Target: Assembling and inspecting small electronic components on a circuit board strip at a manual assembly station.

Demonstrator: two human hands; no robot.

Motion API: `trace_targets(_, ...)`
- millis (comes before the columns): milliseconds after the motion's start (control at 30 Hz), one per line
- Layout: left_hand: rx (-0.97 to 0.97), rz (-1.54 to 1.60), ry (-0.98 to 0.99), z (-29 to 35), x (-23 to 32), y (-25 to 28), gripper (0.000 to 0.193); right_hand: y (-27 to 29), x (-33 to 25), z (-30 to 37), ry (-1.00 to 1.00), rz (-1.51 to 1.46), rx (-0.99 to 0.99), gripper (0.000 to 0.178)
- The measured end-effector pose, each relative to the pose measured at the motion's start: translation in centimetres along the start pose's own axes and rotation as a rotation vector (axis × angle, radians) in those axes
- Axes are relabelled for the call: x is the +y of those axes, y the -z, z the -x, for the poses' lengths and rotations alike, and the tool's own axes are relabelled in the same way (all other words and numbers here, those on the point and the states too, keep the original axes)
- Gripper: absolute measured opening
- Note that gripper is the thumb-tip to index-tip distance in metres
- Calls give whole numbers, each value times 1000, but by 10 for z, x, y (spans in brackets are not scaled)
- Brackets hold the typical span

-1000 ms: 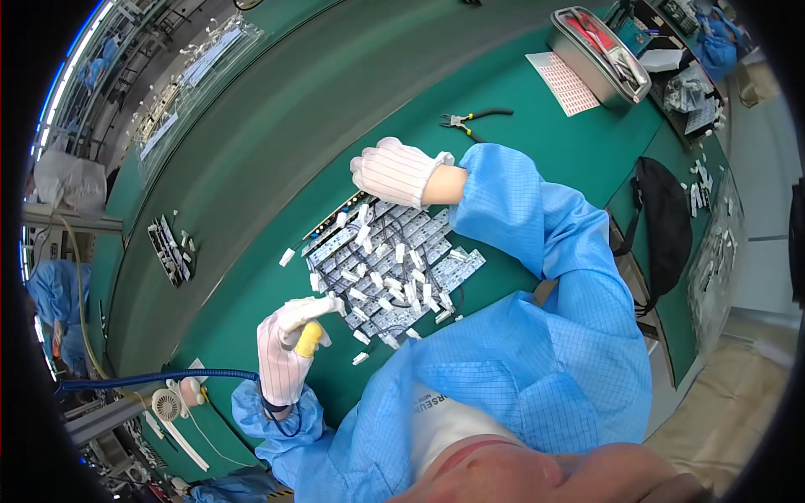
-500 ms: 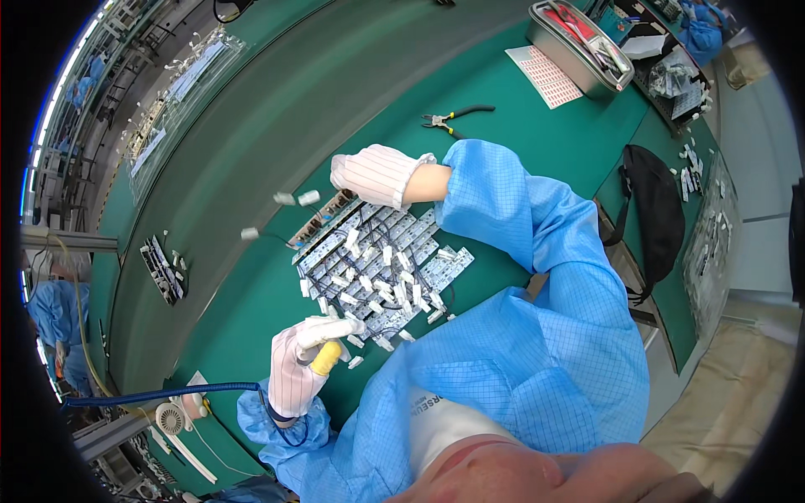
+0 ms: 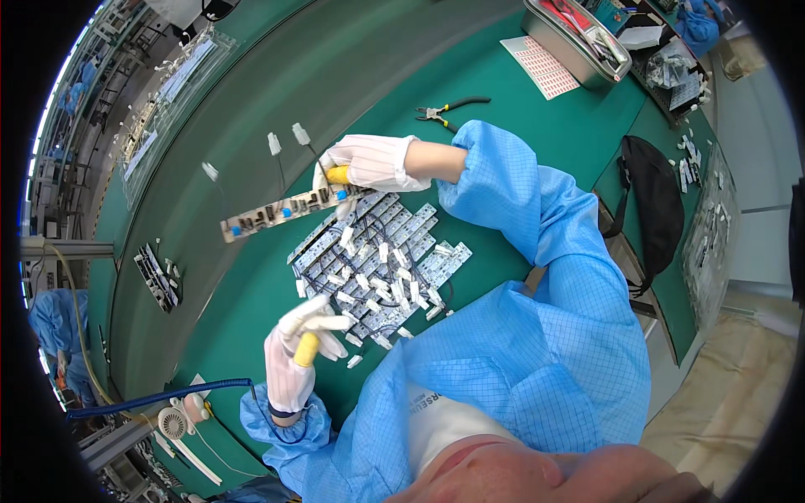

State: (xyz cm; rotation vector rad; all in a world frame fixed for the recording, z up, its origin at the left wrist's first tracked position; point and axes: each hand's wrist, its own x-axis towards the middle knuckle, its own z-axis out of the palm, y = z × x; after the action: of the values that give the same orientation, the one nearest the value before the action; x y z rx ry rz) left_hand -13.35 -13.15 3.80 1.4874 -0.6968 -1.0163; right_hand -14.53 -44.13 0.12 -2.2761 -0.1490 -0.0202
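My right hand (image 3: 369, 163), in a striped glove with a yellow finger cover, is closed on one end of a long narrow circuit board (image 3: 281, 211). Blue and dark components sit on that board, and thin wires with white connectors (image 3: 274, 144) stick up from it. Below it, rows of similar strip boards (image 3: 444, 265) lie side by side on the green mat, with many white plugs and dark wires heaped over them. Beside their lower left edge is my left hand (image 3: 298, 348), gloved, its fingers partly stretched and apart, with nothing visible in them.
Cutting pliers (image 3: 449, 109) lie beyond my right hand. A metal box (image 3: 579, 42) of tools and a printed label sheet (image 3: 541, 67) are at the far right. A black bag (image 3: 652, 214) lies on the right. A blue coiled cord (image 3: 159, 397) runs to my left wrist.
My right hand has lifted the circuit board off the rows and moved it left, its wired connectors now upright. My left hand has drawn back slightly from the plugs, its fingers spreading.
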Motion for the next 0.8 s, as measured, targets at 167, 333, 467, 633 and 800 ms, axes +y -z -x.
trace_targets(167,193,258,-54,-11,0,2,85,12,-31,15,133,-287,-63,23)
trace_targets(333,2,874,-114,-18,-1,32,92,-7,-36,21,382,-247,204,22)
trace_targets(467,58,809,-184,-20,16,23,98,-16,-44,24,568,-79,344,17)
trace_targets(633,396,317,-88,-27,12,21,84,-13,-51,32,628,340,426,15)
trace_targets(800,360,263,-129,-22,-5,37,76,-17,-56,29,773,444,551,9)
